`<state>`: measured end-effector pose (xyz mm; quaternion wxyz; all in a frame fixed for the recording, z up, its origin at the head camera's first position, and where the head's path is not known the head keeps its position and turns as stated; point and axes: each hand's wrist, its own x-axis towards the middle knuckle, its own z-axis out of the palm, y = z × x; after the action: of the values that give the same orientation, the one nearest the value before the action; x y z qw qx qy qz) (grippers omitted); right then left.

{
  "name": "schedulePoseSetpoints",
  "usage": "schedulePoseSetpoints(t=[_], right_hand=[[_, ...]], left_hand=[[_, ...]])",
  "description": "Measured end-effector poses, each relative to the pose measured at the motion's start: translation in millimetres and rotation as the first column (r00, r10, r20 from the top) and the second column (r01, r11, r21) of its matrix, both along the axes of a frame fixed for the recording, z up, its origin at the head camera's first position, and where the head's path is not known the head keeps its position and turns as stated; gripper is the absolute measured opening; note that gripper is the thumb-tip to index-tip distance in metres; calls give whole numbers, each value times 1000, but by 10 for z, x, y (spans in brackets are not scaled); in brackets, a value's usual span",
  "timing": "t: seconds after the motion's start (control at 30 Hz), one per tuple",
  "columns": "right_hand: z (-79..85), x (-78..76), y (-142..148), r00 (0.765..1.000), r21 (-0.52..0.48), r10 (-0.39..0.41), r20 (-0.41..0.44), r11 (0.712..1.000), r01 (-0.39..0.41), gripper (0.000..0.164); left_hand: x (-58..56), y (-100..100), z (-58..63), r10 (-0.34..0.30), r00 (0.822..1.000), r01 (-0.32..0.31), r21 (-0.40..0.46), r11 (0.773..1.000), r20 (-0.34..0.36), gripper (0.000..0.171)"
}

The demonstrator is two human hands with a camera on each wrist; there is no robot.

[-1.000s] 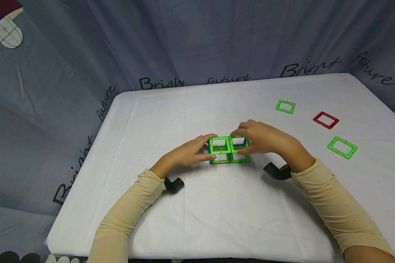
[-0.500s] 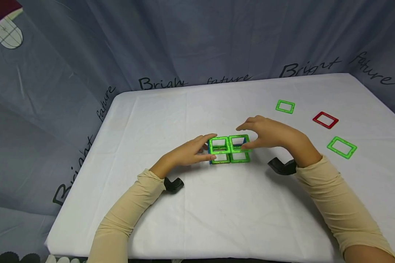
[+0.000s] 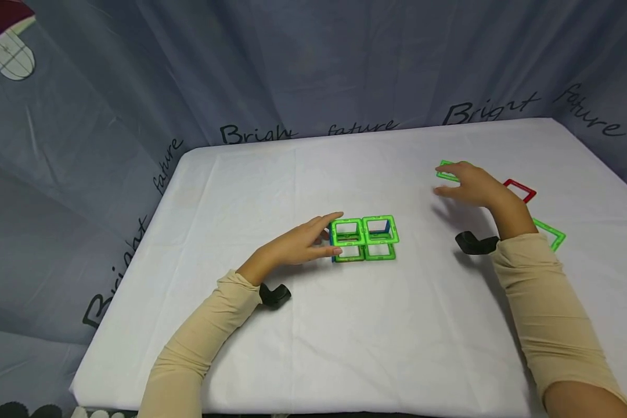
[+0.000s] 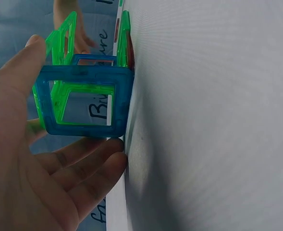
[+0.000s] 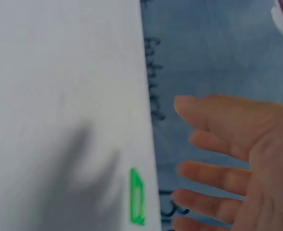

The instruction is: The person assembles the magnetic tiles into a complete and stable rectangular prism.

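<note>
Near the middle of the table, a box-like structure of magnetic tiles (image 3: 364, 238) stands, made of green and blue open-framed squares. My left hand (image 3: 298, 239) holds its left end between thumb and fingers. In the left wrist view, the blue end tile (image 4: 86, 132) faces the palm, with the thumb at the green top and the fingertips low by the table. Over the right side my right hand (image 3: 472, 184) hovers with spread fingers, holding nothing. It partly covers a loose green tile (image 3: 446, 175), seen whole in the right wrist view.
A red tile (image 3: 522, 189) and another green tile (image 3: 554, 233) lie on the white table (image 3: 230, 191), both partly hidden by the right arm. A grey-blue curtain (image 3: 313, 64) with handwriting hangs behind the table. Each wrist carries a black mount (image 3: 274, 296).
My right hand has let go of the tile structure's right side and moved right and away, over the loose tiles. The left hand and the structure have stayed in place.
</note>
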<state>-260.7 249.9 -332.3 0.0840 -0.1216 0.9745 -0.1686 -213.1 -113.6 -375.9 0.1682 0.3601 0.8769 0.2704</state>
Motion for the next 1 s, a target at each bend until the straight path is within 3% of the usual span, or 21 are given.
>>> schedulePoseSetpoints(t=[0.23,0.43,0.57,0.83,1.0], right_hand=[[-174,-101,265,989,-32,-146,24,989,147,69],[-257,-25,610,939,46,-335,79,942,332,69],[-299,34,845,932,110,-340,122,938,328,63],[-313,55,988,948,148,-315,43,940,306,56],[-260,64,965,951,104,-289,110,955,278,62]], left_hand=[[10,0,-16,-14,1000,14,-10,1000,-12,77],[20,-11,6,4,1000,-4,-8,1000,-8,77],[16,-13,5,2,1000,-2,-6,1000,-9,77],[5,-7,-11,-3,1000,3,-3,1000,-10,76],[-2,-4,-15,-2,1000,2,0,1000,-9,77]])
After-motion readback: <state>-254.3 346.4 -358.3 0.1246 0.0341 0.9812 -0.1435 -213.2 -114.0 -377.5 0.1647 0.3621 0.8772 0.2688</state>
